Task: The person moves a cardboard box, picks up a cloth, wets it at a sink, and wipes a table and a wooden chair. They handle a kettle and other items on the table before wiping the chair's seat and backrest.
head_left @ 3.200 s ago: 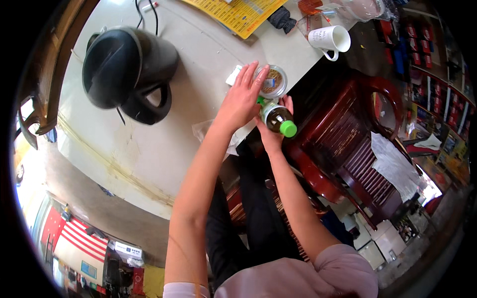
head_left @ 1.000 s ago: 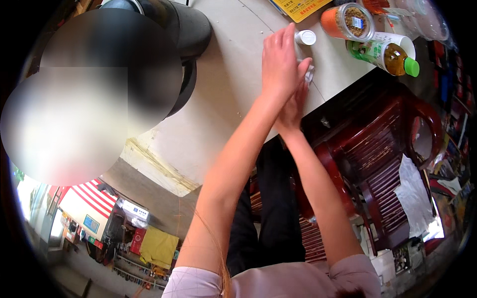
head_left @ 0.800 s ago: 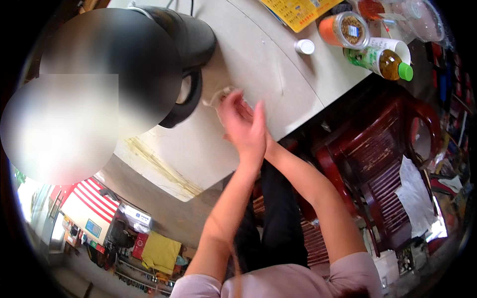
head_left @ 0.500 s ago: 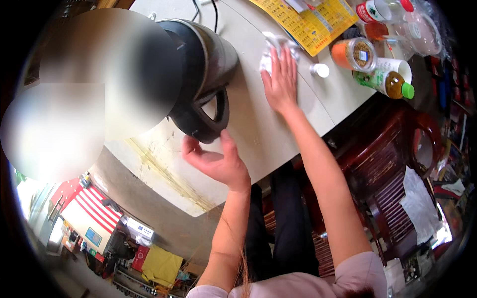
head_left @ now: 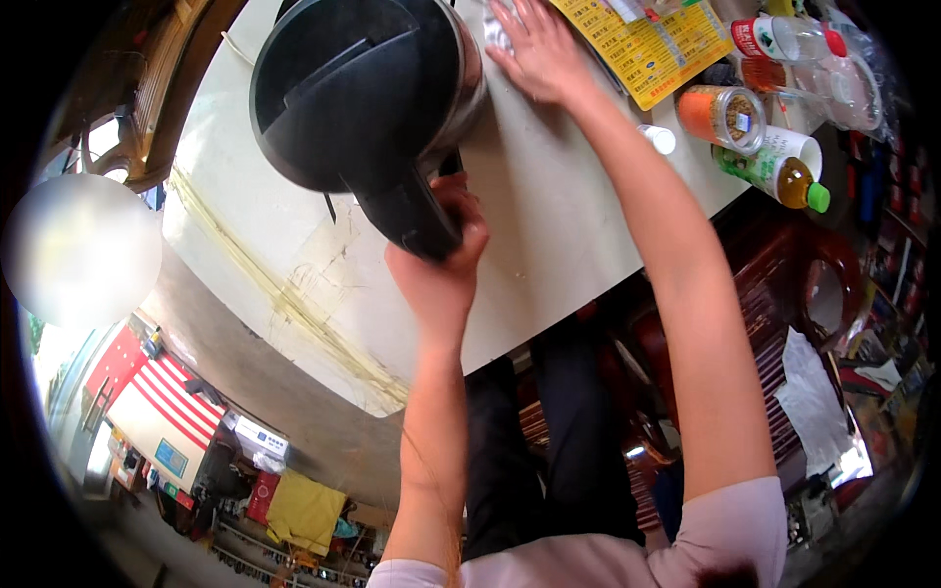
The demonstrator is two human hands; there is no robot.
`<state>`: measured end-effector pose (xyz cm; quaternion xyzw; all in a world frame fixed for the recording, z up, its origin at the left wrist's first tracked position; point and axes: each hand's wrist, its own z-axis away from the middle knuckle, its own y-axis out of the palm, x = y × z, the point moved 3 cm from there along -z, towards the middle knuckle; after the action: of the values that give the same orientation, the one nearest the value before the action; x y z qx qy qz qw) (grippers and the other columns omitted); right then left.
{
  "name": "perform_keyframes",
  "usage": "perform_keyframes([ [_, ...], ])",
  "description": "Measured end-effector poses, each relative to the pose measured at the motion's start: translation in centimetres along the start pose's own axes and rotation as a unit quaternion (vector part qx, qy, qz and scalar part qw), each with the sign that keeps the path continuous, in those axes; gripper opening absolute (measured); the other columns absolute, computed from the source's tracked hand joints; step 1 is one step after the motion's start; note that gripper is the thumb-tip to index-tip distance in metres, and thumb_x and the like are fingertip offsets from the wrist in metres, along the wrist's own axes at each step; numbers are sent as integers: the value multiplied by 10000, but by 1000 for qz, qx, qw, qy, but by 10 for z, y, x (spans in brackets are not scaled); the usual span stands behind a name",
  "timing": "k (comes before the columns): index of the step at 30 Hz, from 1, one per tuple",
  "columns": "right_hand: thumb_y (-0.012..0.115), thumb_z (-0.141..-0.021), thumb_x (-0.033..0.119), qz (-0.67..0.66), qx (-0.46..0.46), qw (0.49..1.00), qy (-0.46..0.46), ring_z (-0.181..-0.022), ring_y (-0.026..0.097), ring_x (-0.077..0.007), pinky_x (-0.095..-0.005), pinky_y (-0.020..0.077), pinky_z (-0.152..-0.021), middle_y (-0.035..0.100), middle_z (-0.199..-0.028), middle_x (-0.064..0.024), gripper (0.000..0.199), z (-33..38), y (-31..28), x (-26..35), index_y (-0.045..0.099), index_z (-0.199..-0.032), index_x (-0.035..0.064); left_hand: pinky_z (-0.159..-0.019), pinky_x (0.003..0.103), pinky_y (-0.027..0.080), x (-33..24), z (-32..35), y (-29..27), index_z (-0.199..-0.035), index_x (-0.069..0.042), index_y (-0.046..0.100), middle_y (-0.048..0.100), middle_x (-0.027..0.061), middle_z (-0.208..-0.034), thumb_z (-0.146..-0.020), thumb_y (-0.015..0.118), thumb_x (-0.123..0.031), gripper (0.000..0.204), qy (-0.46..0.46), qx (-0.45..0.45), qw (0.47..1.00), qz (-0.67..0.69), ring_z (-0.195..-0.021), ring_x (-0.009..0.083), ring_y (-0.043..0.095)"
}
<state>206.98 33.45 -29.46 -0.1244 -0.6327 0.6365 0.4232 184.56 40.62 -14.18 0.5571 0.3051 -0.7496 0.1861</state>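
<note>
1. Now the left hand (head_left: 446, 265) is wrapped tight round the black handle of the black and steel electric kettle (head_left: 368, 93); half a second ago it hovered open just below that handle, not touching.
2. Kettle sits on the white worn tabletop (head_left: 549, 245), upper middle of view, lid shut. It looks bigger and more central than before; whether it is lifted off the top, cannot tell.
3. Right hand (head_left: 539, 44) lies flat, fingers spread wide, palm down on a crumpled clear plastic wrapper (head_left: 498, 29) at the far table edge, just right of the kettle body. Same spot on the wrapper as half a second ago, hand holding nothing closed.
4. Yellow printed menu sheet (head_left: 652, 44) lies just right of the right hand, touching or near the wrist.
5. Small white round cap (head_left: 662, 139) lies on the table beside the right forearm, apart from the jars.
6. Orange-labelled clear jar with brown contents (head_left: 725, 116) lies near the right table edge; green-capped bottle of amber liquid (head_left: 779, 176) lies on its side just beside it.
7. Red-capped clear plastic bottle (head_left: 789, 39) sits farther back, near the menu sheet.
8. One second ago both hands were pressed together over the table; now they are well apart, one on the kettle, one on the wrapper.
9. Dark red wooden chair (head_left: 814, 294) stands right of the table, below the bottles.
</note>
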Motion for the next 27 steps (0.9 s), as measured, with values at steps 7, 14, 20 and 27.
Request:
perform_keyframes([
  [7,585,-864,473,-76,48,990,-110,-1468,114,-266,-409,84,-1197,200,-1573,-98,740,155,41,84,339,-1470,126,-785,280,483,-12,-47,-4,-878,20,643,706,91,-917,-831,641,-44,80,28,19,999,-37,-813,137,635],
  [14,619,-841,427,-128,214,959,-137,-1432,240,-262,-408,202,-1176,256,-1556,-87,738,217,55,92,359,-1452,106,-877,275,456,-2,-62,-5,-1034,15,638,681,77,-1000,-855,660,-67,198,27,48,995,-78,-901,139,618],
  [20,577,-884,426,49,-102,991,-70,-1448,162,-327,-453,142,-1175,215,-1549,-185,730,94,1,7,314,-1473,83,-1020,349,398,37,-25,-46,-1234,29,501,547,103,-1218,-872,625,-7,384,163,12,982,-98,-1136,201,526],
  [27,597,-822,548,-22,-38,994,104,-1463,96,-315,-473,89,-1181,178,-1569,-139,842,211,59,101,297,-1485,125,-1025,423,383,106,-38,-81,-1319,-160,510,458,109,-1348,-756,702,-34,609,175,71,876,-443,-1227,321,406],
])
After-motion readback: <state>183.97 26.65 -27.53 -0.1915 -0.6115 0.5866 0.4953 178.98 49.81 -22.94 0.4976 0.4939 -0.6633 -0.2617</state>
